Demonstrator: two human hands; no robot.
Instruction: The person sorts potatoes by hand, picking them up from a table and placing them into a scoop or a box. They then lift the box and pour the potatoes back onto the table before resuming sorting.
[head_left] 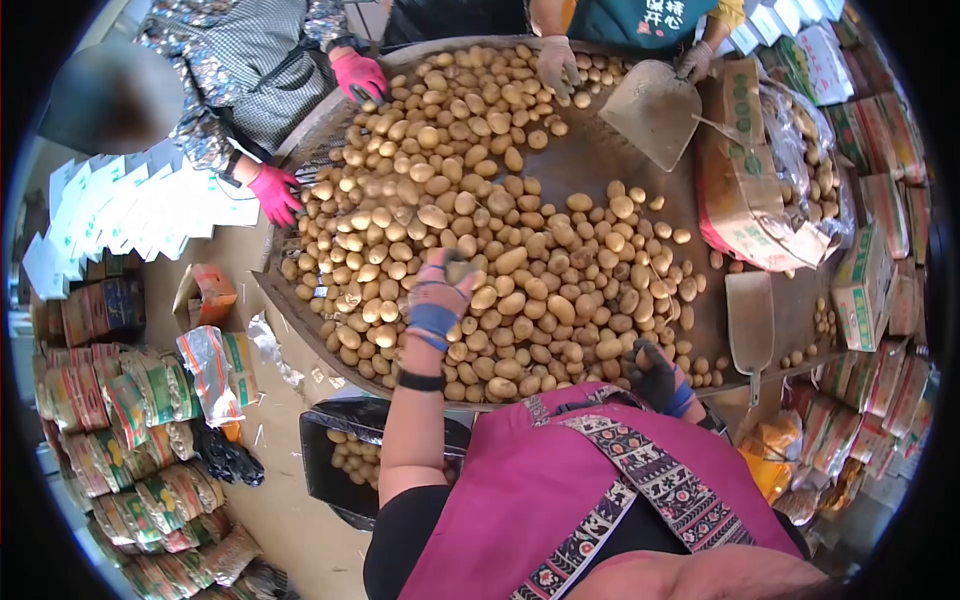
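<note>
A wide heap of potatoes [510, 260] covers much of a large tray-like table [590, 170]. My left hand [441, 296], in a pink and blue glove, is over the middle of the heap with its fingers closed around a potato [461, 271]. At the near edge, my right hand [657, 378] in a dark glove rests beside the potatoes, fingers apart, with nothing visible in it. Part of its palm side is hard to see.
A co-worker's pink gloves touch the heap's left side; another co-worker's gloved hands are at the far edge, one by a metal scoop [655, 110]. A second scoop [750, 322] lies right. A black-lined bin [320, 465] stands below, an open sack [745, 190] at right.
</note>
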